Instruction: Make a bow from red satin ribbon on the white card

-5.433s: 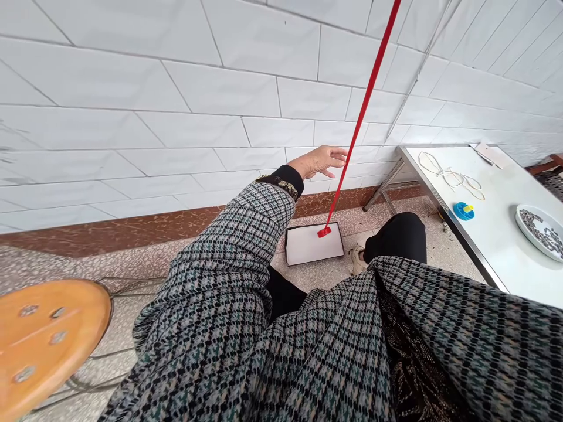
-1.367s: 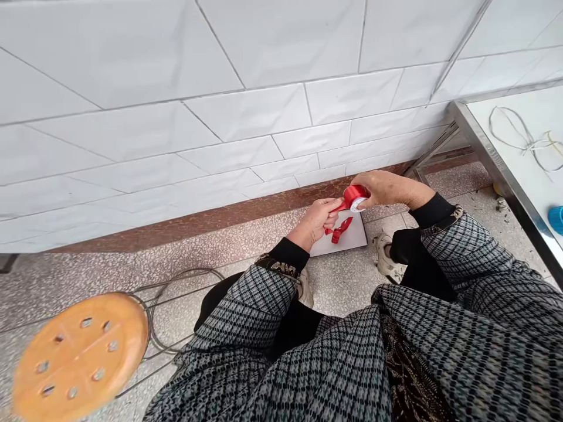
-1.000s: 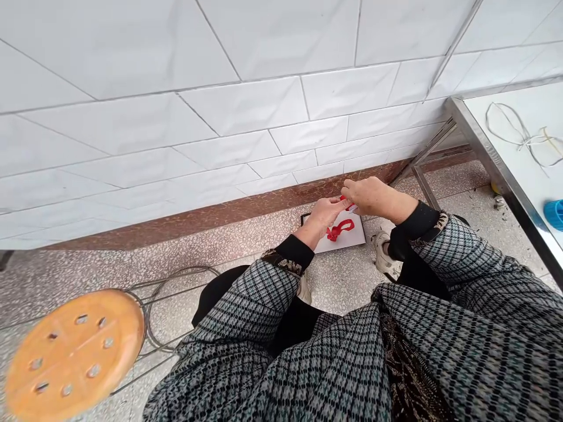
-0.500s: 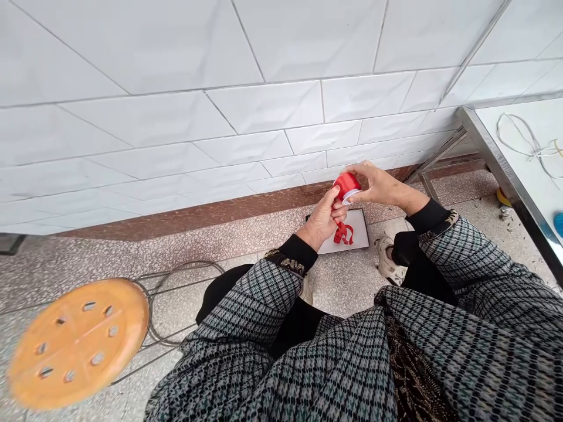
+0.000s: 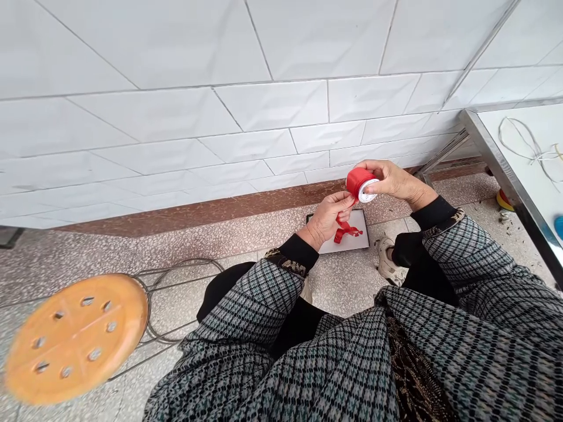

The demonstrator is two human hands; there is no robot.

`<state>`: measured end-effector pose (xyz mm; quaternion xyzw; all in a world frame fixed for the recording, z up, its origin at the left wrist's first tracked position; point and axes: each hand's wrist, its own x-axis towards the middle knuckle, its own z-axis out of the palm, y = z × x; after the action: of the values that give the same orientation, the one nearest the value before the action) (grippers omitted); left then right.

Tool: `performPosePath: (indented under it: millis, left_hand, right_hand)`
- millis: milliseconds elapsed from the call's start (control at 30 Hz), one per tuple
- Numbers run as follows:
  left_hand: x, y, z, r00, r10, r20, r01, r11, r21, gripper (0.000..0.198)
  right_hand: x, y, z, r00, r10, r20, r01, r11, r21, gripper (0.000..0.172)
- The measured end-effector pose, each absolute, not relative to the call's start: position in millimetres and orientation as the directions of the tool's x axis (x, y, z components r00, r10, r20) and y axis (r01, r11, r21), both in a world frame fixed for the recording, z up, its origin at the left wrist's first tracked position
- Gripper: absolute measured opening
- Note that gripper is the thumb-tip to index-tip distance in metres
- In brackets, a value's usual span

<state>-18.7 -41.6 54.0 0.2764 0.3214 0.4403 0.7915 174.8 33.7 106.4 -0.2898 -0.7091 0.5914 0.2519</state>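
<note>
A spool of red ribbon [image 5: 359, 180] with a white end disc is gripped in my right hand [image 5: 391, 181], fingers on top and thumb at the disc. My left hand [image 5: 329, 217], just left of the spool, pinches the loose red ribbon [image 5: 347, 233] that comes off it. From the left fingers the loose ribbon hangs down in folds. Behind it on the floor, a white tray with a dark edge [image 5: 343, 248] shows below my hands; I cannot tell whether the ribbon touches it.
To the left stands a stool with a round orange seat [image 5: 77, 340] and thin metal legs. A metal-framed table [image 5: 492, 146] at the right carries a coiled white cable [image 5: 530, 143] and a blue object [image 5: 558, 226]. Ahead is a white tiled wall [image 5: 264, 105].
My right hand has moved right with the spool and turned it so its white end disc shows. The left hand has let go of the spool's side and now pinches the ribbon.
</note>
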Motion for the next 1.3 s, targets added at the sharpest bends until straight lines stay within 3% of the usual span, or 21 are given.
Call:
performPosePath:
  millis: [133, 267, 433, 533, 633, 733, 833, 900, 1067, 1167, 1300]
  left_hand:
    - [-20.4, -38.8, 54.0, 0.39, 0.853, -0.348, -0.43, 0.503, 0.75, 0.028]
    - [-19.8, -37.9, 54.5, 0.424, 0.804, -0.416, -0.396, 0.578, 0.714, 0.044]
    - [-14.1, -39.9, 48.2, 0.397, 0.809, -0.433, -0.31, 0.562, 0.767, 0.056]
    - [-9.6, -41.2, 42.7, 0.387, 0.802, -0.455, -0.278, 0.572, 0.772, 0.05]
    - [-7.1, -41.7, 41.8, 0.36, 0.811, -0.461, -0.363, 0.577, 0.732, 0.043]
    - [-7.6, -42.2, 45.0, 0.366, 0.84, -0.402, -0.513, 0.542, 0.666, 0.043]
    - [-9.4, -42.5, 47.8, 0.386, 0.868, -0.313, -0.622, 0.495, 0.607, 0.045]
    - [-10.1, -42.7, 48.6, 0.384, 0.883, -0.271, -0.66, 0.468, 0.588, 0.045]
    - [-10.5, -43.1, 50.4, 0.386, 0.884, -0.265, -0.656, 0.465, 0.594, 0.045]
    - [-12.1, -42.5, 51.0, 0.435, 0.858, -0.274, -0.627, 0.506, 0.592, 0.044]
    - [-14.4, -40.4, 48.3, 0.419, 0.859, -0.294, -0.596, 0.505, 0.624, 0.021]
  right_hand:
    - [178.7, 31.7, 114.5, -0.704, 0.71, -0.034, 0.326, 0.28, -0.903, 0.046]
    - [178.2, 27.9, 119.0, -0.715, 0.695, -0.075, 0.539, 0.48, -0.693, 0.038]
    - [164.7, 18.7, 119.5, -0.772, 0.62, -0.139, 0.619, 0.685, -0.383, 0.029]
    - [158.4, 15.3, 116.2, -0.78, 0.607, -0.153, 0.622, 0.726, -0.291, 0.028]
    - [160.8, 18.2, 112.2, -0.776, 0.616, -0.135, 0.614, 0.687, -0.388, 0.035]
    - [166.1, 22.8, 108.0, -0.751, 0.655, -0.082, 0.551, 0.553, -0.625, 0.04]
    - [165.1, 22.8, 101.9, -0.713, 0.7, -0.02, 0.369, 0.351, -0.861, 0.047]
    - [160.8, 20.7, 97.4, -0.702, 0.712, -0.012, 0.225, 0.206, -0.952, 0.051]
    - [156.6, 22.1, 93.5, -0.693, 0.721, -0.026, 0.074, 0.036, -0.997, 0.056]
    - [163.6, 28.9, 97.8, -0.7, 0.714, -0.013, 0.109, 0.089, -0.99, 0.057]
    - [172.7, 33.9, 105.6, -0.679, 0.734, 0.014, 0.173, 0.179, -0.969, 0.053]
